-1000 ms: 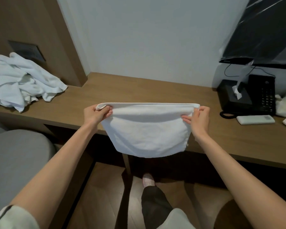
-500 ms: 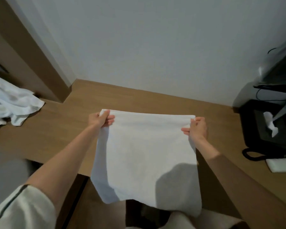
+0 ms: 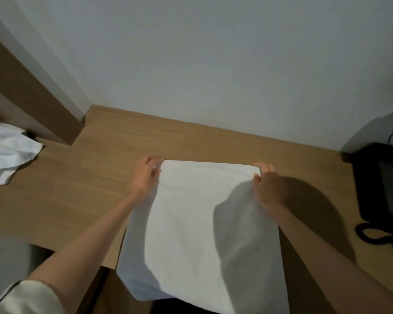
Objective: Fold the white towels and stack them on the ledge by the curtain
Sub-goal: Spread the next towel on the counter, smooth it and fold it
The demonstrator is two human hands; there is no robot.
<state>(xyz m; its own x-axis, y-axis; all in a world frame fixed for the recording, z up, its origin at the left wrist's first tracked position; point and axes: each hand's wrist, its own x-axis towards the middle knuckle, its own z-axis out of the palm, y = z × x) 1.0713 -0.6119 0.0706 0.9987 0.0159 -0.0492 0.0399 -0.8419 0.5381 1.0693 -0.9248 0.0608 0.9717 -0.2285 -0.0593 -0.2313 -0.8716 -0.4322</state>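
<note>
The room is looking rather dim; soft light is coming from behind and above the person. A big rounded shadow is falling on the right part of the white towel [image 3: 186,223] and spreading over the wooden desk [image 3: 89,189] beside the right arm [image 3: 327,257]. The grey wall [image 3: 213,64] is getting darker toward the top. The whole picture is appearing slightly soft, and the crumpled towels [image 3: 7,152] at the left edge are glowing without detail

One head-worn camera looks forward and steeply down onto the wooden surface [image 3: 82,189] from close above its near edge, left hand [image 3: 145,177] and right hand [image 3: 269,189] mid-frame. The white wall [image 3: 213,64] beyond its far edge fills the top.
</note>
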